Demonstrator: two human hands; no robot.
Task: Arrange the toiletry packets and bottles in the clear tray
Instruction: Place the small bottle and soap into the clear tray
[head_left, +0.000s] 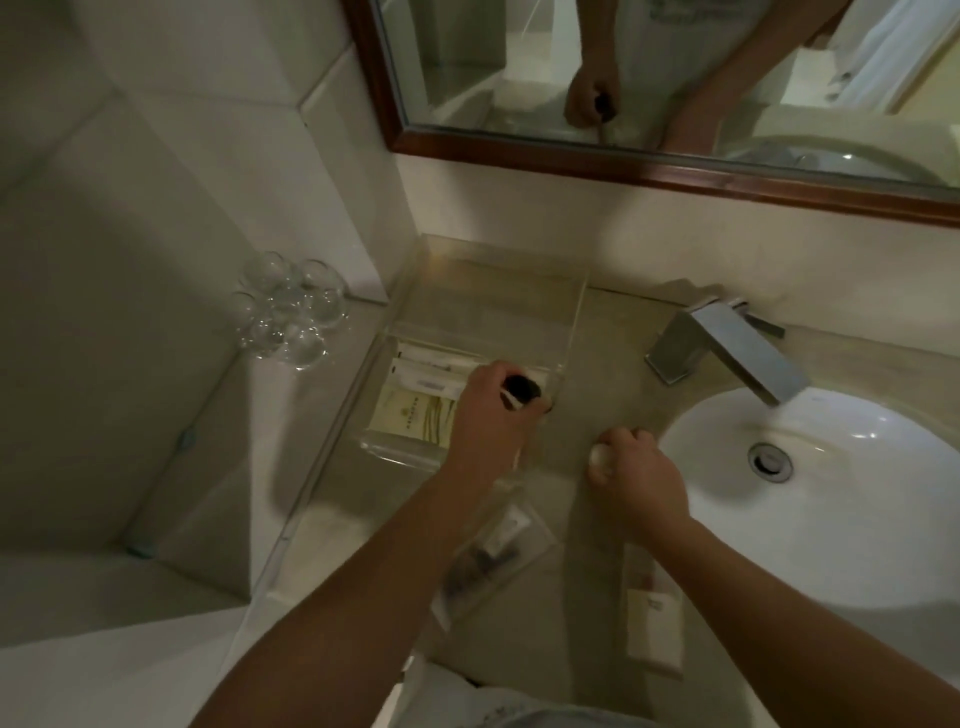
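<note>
Over the near end of the clear tray (483, 312), the left hand (488, 410) grasps a small black-capped bottle (521, 387), fingers curled around its top, just inside the tray's right wall. Flat packets already lie in that end: a cream printed sachet (415, 415) and white ones (431, 371) behind it. The far half of the tray looks bare. On the stone counter (597, 364) between tray and basin (831, 519), the right hand (636, 467) clenches around a small pale round item (601, 457) (a soap or a second bottle, I cannot tell which).

Two packets wait outside the tray: a clear one (493, 556) with something dark inside, partly under the left forearm, and a cream one (652, 623) near the basin's rim.

The risks look modest but real. Set down on the overlapping sachets, the bottle would likely stand unevenly and tip against the wall. The pale item, if round, could roll into the basin once released. The left forearm, drawn back carelessly, could drag the clear packet toward the counter's front edge.
</note>
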